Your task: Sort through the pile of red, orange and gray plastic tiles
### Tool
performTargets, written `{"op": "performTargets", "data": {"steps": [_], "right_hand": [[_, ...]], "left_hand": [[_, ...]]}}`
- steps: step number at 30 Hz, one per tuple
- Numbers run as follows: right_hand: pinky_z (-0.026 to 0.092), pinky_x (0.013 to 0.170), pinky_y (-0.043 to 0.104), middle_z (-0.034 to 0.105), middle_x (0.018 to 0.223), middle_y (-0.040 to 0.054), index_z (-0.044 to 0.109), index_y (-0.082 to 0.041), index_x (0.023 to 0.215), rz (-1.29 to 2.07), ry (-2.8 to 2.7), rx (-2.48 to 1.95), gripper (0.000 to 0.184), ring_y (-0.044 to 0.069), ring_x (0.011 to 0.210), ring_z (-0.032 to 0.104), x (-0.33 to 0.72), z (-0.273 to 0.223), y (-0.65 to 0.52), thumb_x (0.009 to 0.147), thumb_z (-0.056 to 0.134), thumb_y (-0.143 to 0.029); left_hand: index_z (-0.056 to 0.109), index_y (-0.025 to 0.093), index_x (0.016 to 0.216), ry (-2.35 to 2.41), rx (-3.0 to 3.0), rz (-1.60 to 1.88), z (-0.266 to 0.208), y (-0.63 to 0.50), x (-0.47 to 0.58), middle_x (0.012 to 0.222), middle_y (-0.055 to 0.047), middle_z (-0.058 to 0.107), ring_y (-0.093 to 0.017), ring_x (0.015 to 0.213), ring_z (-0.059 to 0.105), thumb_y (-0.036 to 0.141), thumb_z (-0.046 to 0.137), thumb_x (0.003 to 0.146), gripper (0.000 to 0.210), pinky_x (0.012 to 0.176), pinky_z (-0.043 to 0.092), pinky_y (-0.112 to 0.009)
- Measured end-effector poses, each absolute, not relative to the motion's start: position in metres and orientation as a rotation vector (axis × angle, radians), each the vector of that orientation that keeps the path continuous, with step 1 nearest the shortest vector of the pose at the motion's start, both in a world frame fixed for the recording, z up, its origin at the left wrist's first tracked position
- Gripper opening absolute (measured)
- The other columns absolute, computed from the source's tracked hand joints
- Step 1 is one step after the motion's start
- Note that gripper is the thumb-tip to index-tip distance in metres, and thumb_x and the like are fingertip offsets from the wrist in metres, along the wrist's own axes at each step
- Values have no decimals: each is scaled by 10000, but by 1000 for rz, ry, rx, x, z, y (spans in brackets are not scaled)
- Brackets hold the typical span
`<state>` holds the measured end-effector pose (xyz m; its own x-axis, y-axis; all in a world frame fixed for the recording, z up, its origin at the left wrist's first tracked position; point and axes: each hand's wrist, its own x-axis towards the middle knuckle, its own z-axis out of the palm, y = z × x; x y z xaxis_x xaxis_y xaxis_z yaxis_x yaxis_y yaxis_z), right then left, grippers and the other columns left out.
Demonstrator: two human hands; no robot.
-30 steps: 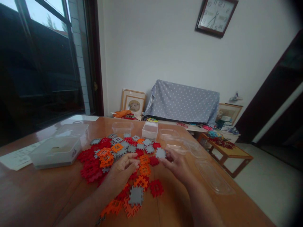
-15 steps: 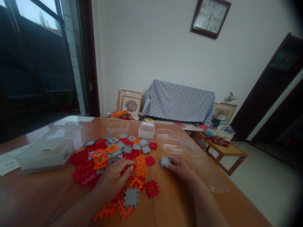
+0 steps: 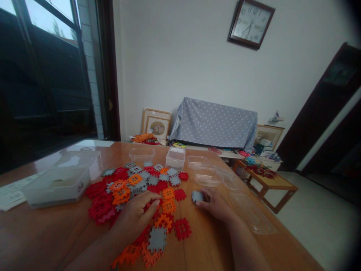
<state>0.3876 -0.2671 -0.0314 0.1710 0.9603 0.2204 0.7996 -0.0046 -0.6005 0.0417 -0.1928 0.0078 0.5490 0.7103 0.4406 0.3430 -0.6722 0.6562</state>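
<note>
Right hand (image 3: 216,203) grips grey piece (image 3: 196,196) (clock (image 3: 251,25): "12").

From my end this looks like a home, probably a living room. Past the far edge of the wooden table (image 3: 208,242) I see a polka-dot cloth (image 3: 216,124) draped over something broad, a framed picture (image 3: 156,126) beside it and a wall clock (image 3: 251,24) above. Beyond the right edge stands a low bench (image 3: 272,184).
</note>
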Motion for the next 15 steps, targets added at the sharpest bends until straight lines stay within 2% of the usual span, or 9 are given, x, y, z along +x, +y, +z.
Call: {"op": "performTargets", "data": {"steps": [8, 15], "right_hand": [[465, 967, 448, 682, 1155, 91, 732, -231, 1134, 318, -1680, -1890, 467, 276, 1060, 612, 380, -25, -262, 705, 803, -404], [428, 1015, 473, 657, 1206, 80, 725, -277, 1181, 312, -1684, -1947, 497, 290, 1120, 591, 380, -26, -261, 711, 787, -427]], "left_hand": [[704, 255, 1016, 858, 2260, 943, 17, -192, 40, 996, -41, 716, -205, 942, 652, 354, 505, 952, 231, 843, 488, -302], [697, 251, 1005, 911, 2212, 991, 13, -184, 35, 981, -31, 723, -206, 931, 658, 385, 503, 950, 242, 837, 493, -302]]}}
